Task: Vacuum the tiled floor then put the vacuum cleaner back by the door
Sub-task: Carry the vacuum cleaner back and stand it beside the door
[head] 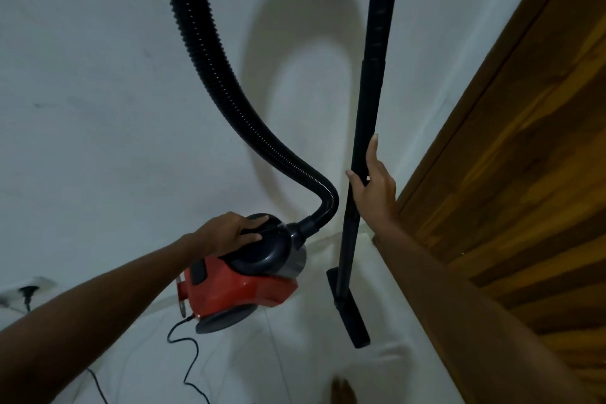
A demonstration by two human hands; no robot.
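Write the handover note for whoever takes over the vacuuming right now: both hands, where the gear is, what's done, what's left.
Left hand: grips the dark top handle of the red canister vacuum, which is down on the white tiled floor near the wall.
Right hand: holds the black wand upright; its floor nozzle rests on the tiles beside the wooden door.
Hose loops overhead between them.
Power cord trails across the floor.
Done: vacuum is at the door.
Left: let go, probably tidy the cord.
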